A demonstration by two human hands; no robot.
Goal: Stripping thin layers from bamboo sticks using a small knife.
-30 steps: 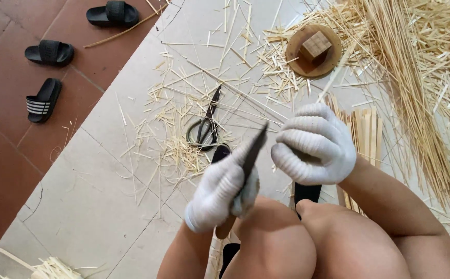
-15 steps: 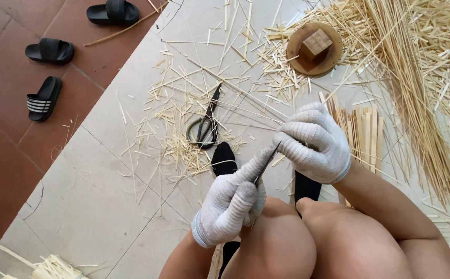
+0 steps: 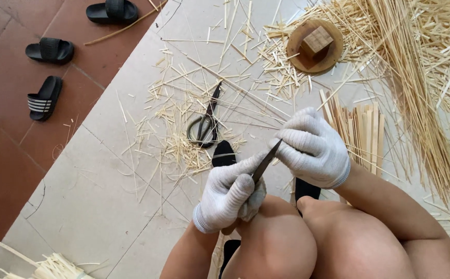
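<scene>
White-gloved left hand (image 3: 230,194) grip clamped on knife (image 3: 265,162); right hand (image 3: 312,147) pinching blade tip.

The left hand (image 3: 230,194) has swung its knife (image 3: 265,161) from pointing upward to slanting against the right hand (image 3: 312,147), which has dropped closer.

A pale grey mat (image 3: 101,206) covers red-brown floor tiles (image 3: 3,155), which show at nine to eleven o'clock. Daylight falls evenly, and straw litter (image 3: 431,77) spreads at two o'clock.
</scene>
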